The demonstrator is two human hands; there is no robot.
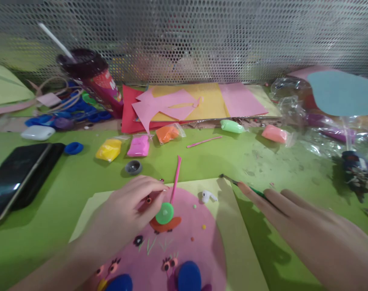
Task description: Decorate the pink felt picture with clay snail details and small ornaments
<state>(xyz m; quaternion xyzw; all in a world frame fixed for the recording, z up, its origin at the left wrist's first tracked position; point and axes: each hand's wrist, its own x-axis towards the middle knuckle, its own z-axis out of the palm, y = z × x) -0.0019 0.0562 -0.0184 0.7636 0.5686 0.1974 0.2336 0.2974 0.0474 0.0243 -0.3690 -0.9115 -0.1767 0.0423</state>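
My left hand [132, 206] is over the pink paper disc [202, 246], thumb and forefinger pinched together. Whatever lies between those fingertips is too small to make out. Just below them sits a round green clay piece [165, 213], above an orange-brown mouth-like shape [173, 224]. My right hand [293, 222] is right of the yellow sheet [244, 250], long fingers closed along a thin green-handled tool [258, 194] whose dark tip touches the sheet's top edge. A pink modelling stick [176, 178] and a white earbud [207, 197] lie near the disc's upper rim.
Bagged clay lies behind: yellow [108, 150], pink [138, 146], orange [167, 133], green [232, 126] and coral [274, 133]. A tilted dark cup [94, 81] leans near coloured paper [202, 101]. Phone [17, 169] at left, plastic wrapping [320, 129] at right, perforated metal panel [202, 40] at back.
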